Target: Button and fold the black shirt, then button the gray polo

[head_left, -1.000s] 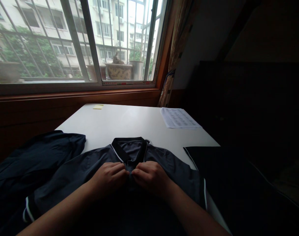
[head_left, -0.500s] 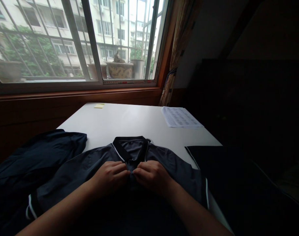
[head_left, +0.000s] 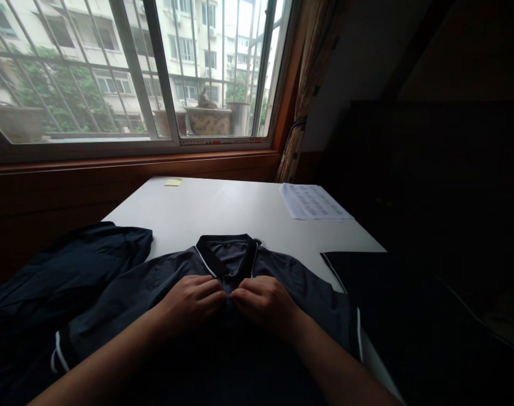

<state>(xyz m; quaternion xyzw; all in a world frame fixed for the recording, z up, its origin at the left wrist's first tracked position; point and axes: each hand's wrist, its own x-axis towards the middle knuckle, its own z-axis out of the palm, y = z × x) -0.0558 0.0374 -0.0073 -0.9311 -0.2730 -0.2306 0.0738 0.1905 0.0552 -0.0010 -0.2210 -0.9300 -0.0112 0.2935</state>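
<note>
A dark grey polo shirt (head_left: 155, 285) lies spread on the white table (head_left: 223, 208), its black collar (head_left: 212, 258) edged in white and pointing away from me. Just below the collar, my left hand (head_left: 195, 299) pinches the front placket with curled fingers. Close beside it, my right hand (head_left: 260, 301) is closed on the other side of the same placket. A small gap separates the two hands. Any button between the fingertips is too small and dark to make out. The lower part of the shirt is lost in shadow.
Dark blue clothing (head_left: 91, 254) is heaped on the left, and a dark garment with pale piping (head_left: 367, 282) lies on the right. Printed sheets (head_left: 313, 202) rest at the far right of the table, a yellow sticky note (head_left: 173, 182) at the far left. A barred window (head_left: 214, 67) stands behind.
The whole view has shifted slightly, so everything sits a little further right. Both hands stay on the placket, with hardly any finger movement visible.
</note>
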